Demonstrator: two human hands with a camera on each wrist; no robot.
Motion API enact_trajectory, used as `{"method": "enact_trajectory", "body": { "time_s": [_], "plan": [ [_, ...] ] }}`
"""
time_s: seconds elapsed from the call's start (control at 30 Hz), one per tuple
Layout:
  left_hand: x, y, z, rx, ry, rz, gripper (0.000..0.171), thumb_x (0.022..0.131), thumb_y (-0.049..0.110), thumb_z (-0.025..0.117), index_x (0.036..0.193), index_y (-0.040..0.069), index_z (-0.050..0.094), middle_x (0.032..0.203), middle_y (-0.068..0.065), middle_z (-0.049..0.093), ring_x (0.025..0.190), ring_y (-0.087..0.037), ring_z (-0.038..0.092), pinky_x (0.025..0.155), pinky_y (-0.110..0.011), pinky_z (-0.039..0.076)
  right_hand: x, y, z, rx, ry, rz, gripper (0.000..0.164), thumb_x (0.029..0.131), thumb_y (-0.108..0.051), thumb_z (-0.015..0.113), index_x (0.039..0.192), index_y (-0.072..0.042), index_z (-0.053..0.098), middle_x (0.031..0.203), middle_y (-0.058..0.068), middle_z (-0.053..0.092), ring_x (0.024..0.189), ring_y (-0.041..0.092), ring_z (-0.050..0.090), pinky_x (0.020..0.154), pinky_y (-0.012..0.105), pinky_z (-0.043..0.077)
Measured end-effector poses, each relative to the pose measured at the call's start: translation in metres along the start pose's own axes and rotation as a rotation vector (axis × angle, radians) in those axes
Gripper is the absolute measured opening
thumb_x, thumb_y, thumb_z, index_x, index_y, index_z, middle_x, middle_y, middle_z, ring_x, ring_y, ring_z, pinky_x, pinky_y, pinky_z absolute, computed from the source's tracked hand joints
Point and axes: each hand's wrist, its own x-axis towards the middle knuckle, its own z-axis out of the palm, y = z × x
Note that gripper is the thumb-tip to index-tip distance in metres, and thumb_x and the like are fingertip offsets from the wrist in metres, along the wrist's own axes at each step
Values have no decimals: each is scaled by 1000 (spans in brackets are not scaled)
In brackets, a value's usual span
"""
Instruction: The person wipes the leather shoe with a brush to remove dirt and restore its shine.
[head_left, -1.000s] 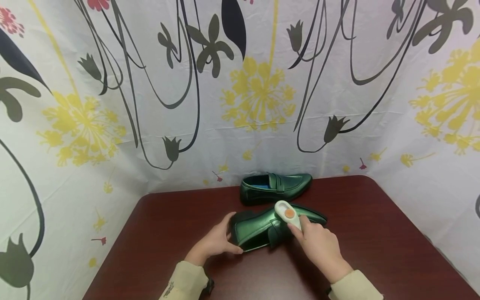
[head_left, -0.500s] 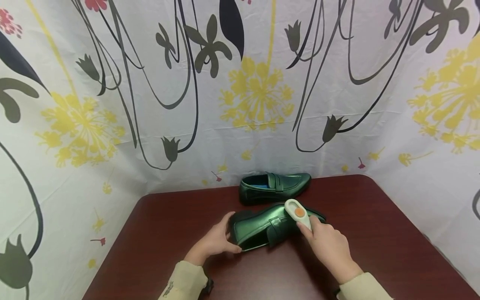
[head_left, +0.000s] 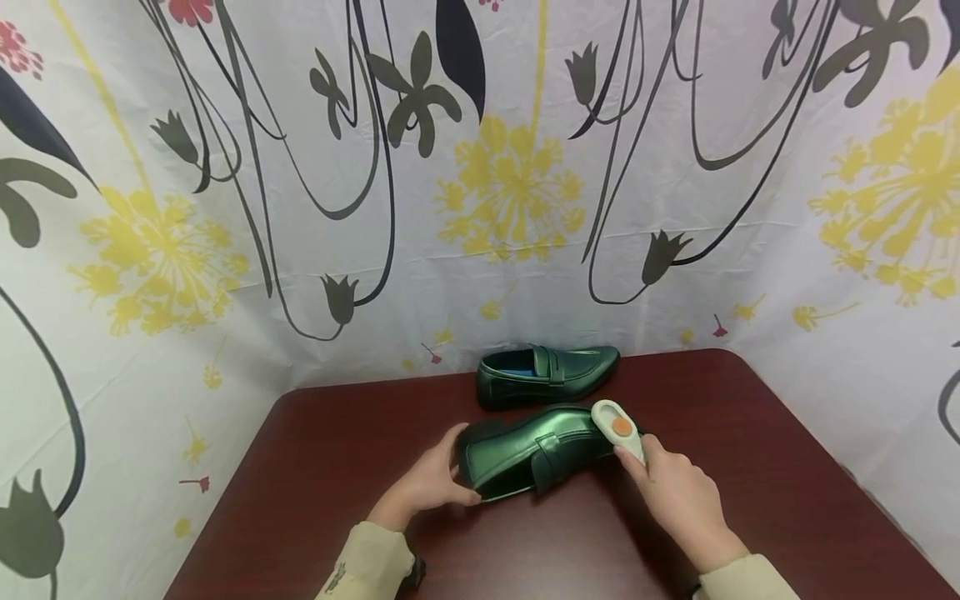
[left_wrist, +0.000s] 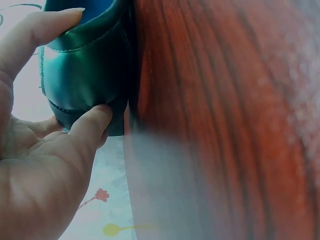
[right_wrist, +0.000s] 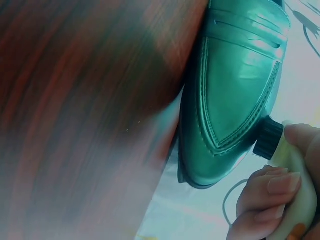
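A shiny green loafer (head_left: 513, 450) lies tilted on its side on the table, its opening facing the near edge. My left hand (head_left: 427, 482) grips its heel; in the left wrist view the thumb hooks over the collar and the fingers press on the heel (left_wrist: 82, 75). In my right hand (head_left: 681, 500) is a small pale brush (head_left: 618, 427) with an orange spot on its handle. Its short dark bristles (right_wrist: 270, 137) meet the side of the toe in the right wrist view, beside the stitched seam.
Behind the held shoe stands a matching green loafer (head_left: 581, 371), upright with a blue insole. Both are on a dark red-brown wooden table (head_left: 360, 425). A white floral cloth (head_left: 420, 317) hangs around the table's back and sides.
My right hand has slid the brush along the loafer to the right, from near the strap toward the toe. The left hand and the shoe stay nearly in place.
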Motion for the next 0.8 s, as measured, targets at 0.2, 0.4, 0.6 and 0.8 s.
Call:
{"method": "enact_trajectory", "body": {
  "time_s": [0.2, 0.4, 0.6, 0.8],
  "plan": [
    [0, 0, 0, -6, -3, -1, 111, 70, 12, 91, 158, 18, 23, 158, -10, 34, 140, -26, 42, 113, -49, 41, -2, 6, -1, 14, -28, 16, 56, 102, -62, 41, 98, -7, 49, 61, 7, 48, 52, 24, 50, 43, 38, 33],
    [0, -1, 0, 6, -3, 4, 111, 70, 14, 91, 158, 17, 23, 157, -10, 35, 139, -26, 43, 112, -49, 42, -3, 13, -2, 20, -36, 28, 59, 102, -64, 40, 105, -6, 51, 64, 7, 51, 55, 24, 52, 44, 39, 34],
    [1, -3, 0, -3, 0, 6, 111, 69, 12, 91, 158, 17, 23, 158, -9, 34, 141, -25, 41, 112, -49, 41, -4, 21, -5, 28, -55, 46, 61, 101, -66, 39, 109, -6, 53, 66, 7, 52, 58, 25, 54, 46, 40, 35],
    [1, -2, 0, -23, 5, 18, 111, 70, 12, 91, 158, 13, 24, 156, -10, 36, 140, -26, 42, 113, -50, 40, -5, 32, -8, 31, -89, 72, 64, 100, -69, 37, 109, -8, 52, 67, 7, 52, 61, 26, 55, 48, 40, 36]
  ]
}}
